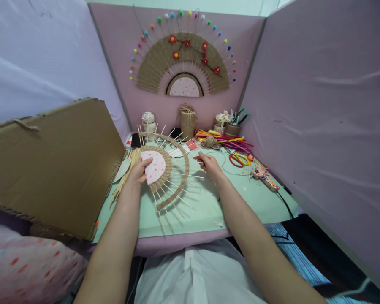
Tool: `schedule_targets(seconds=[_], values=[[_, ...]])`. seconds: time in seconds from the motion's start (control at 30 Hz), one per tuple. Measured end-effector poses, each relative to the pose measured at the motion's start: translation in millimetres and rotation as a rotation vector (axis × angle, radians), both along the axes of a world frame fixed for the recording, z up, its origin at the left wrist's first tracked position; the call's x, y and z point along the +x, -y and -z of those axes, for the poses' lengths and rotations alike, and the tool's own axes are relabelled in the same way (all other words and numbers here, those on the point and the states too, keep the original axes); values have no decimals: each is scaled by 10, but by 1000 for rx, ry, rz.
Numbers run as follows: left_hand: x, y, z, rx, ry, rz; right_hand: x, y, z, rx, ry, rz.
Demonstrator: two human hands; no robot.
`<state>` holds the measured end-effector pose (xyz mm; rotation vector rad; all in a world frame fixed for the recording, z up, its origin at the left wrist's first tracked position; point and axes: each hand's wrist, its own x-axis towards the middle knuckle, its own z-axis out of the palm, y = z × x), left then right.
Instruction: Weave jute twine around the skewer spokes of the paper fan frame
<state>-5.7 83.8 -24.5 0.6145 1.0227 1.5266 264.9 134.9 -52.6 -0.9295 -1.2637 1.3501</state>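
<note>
A half-made fan [167,171] of wooden skewers and woven jute lies on the green table [209,207]. Its pink dotted paper centre sits under my left hand [138,171], whose fingers press flat on it and hold the fan down. My right hand [209,164] is to the right of the fan's outer jute arc, fingers pinched on a thin strand of twine near the skewer tips. Loose skewers [125,179] lie beside my left wrist.
A large cardboard sheet [50,164] leans at the left. A finished fan [183,63] hangs on the back wall. A twine spool [188,120], jar [148,120], pipe cleaners [228,141], scissors [240,159] and a glue gun [266,176] crowd the back and right.
</note>
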Motion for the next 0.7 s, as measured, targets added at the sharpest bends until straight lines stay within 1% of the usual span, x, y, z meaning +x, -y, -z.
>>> schedule_targets(seconds=[0.17, 0.43, 0.7], values=[[4, 7, -7, 32, -24, -16, 3, -9, 4, -13, 15, 18], [18, 20, -26, 106, -46, -28, 8, -5, 13, 31, 37, 53], [53, 44, -57, 107, -53, -35, -7, -7, 19, 20, 19, 63]])
